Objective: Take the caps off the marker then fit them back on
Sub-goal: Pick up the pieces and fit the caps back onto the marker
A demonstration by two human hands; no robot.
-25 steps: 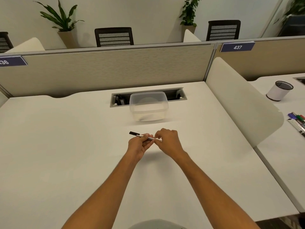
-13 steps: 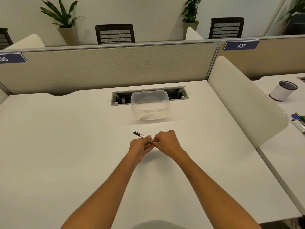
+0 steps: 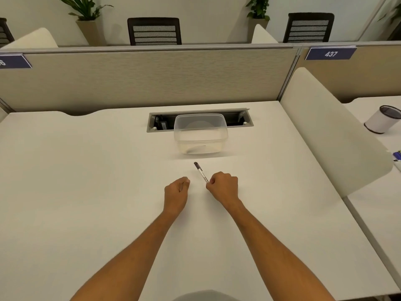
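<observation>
above the desk (image 3: pixel 86 192), marker (image 3: pixel 201 172) in right hand (image 3: pixel 223 187), clear of container (image 3: pixel 200 133)

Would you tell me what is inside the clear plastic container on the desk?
The clear plastic container looks empty: through its walls only the desk shows. Behind it lies the cable tray, whose middle the container covers, so that part cannot be seen.

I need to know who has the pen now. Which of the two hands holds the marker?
The right hand holds the marker, its capped dark end pointing away toward the clear container. The left hand is apart from it.
</observation>
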